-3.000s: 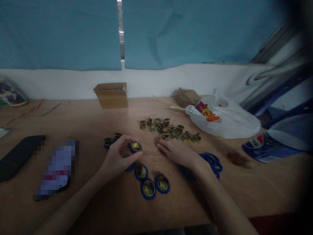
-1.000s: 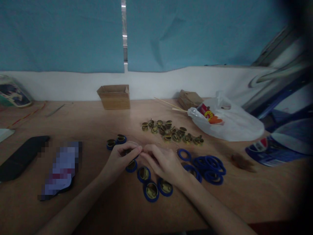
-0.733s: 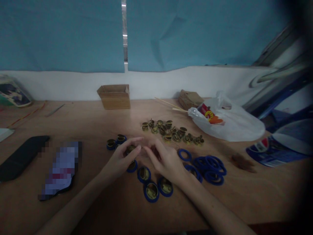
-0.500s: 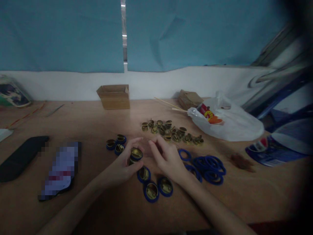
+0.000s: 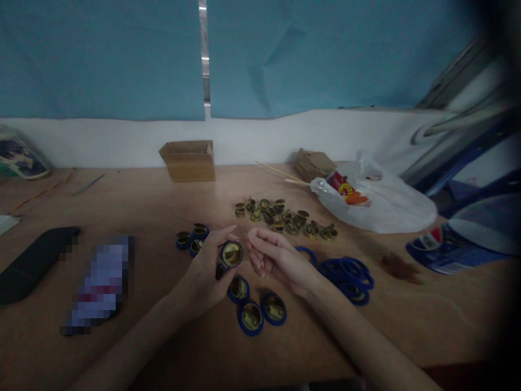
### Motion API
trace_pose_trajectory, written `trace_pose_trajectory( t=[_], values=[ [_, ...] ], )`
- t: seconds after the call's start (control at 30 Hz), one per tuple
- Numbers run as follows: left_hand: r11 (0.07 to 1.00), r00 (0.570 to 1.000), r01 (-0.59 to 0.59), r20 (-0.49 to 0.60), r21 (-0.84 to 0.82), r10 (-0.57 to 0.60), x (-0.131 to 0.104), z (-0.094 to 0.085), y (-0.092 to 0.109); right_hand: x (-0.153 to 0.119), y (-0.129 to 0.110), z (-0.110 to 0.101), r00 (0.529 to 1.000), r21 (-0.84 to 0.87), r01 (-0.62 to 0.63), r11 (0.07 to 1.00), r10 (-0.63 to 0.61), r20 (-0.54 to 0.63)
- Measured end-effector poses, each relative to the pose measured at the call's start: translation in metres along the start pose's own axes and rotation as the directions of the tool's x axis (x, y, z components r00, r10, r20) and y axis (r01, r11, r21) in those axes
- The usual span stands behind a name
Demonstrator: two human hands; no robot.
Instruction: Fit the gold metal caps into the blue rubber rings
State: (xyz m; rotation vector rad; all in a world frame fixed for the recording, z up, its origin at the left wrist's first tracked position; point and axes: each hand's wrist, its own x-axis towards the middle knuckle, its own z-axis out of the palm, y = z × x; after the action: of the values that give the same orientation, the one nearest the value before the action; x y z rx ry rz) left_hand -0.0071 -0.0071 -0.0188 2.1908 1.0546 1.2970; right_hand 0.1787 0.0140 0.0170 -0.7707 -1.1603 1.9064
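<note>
My left hand (image 5: 205, 274) is curled around a round brass fitting with a dark blue ring (image 5: 232, 253), its hollow face turned up toward me. Just right of it is my right hand (image 5: 279, 260), fingers curled and thumb pressed to the index finger; whatever the pinch holds is too small to make out. Below the hands lie ringed fittings (image 5: 251, 317) with blue rims, and a few more (image 5: 184, 239) sit left, partly hidden by my left hand. Several bare brass fittings (image 5: 268, 215) with raised flaps are grouped beyond my hands. Loose blue rings (image 5: 345, 274) are piled right of my right wrist.
A cardboard box (image 5: 191, 162) stands against the wall. A second brown box (image 5: 314, 164) and a white plastic bag (image 5: 378, 201) are at the back right, near a blue container (image 5: 443, 250). Left lie a dark flat object (image 5: 38, 263) and a blurred-out item (image 5: 100, 285).
The ringed fitting at my left hand has turned from tilted to facing me more fully. My right hand has rolled and its fingers have curled in.
</note>
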Motion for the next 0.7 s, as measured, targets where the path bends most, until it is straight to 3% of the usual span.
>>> trace_pose_trajectory(
  t=[0.23, 0.47, 0.7],
  values=[
    [0.991, 0.999, 0.022, -0.049, 0.129, -0.016, 0.004, -0.004, 0.012, 0.005, 0.009, -0.001, 0.994, 0.161, -0.091, 0.983, 0.081, 0.067],
    [0.978, 0.997, -0.027, -0.064, 0.205, 0.041, 0.004, -0.006, 0.015, 0.004, 0.008, 0.004, 0.995, 0.14, -0.103, 0.985, 0.103, 0.01],
    [0.983, 0.993, -0.031, -0.109, 0.181, 0.051, 0.003, -0.003, 0.013, 0.002, 0.006, 0.004, 0.994, 0.118, -0.104, 0.988, 0.101, 0.031]
  ],
)
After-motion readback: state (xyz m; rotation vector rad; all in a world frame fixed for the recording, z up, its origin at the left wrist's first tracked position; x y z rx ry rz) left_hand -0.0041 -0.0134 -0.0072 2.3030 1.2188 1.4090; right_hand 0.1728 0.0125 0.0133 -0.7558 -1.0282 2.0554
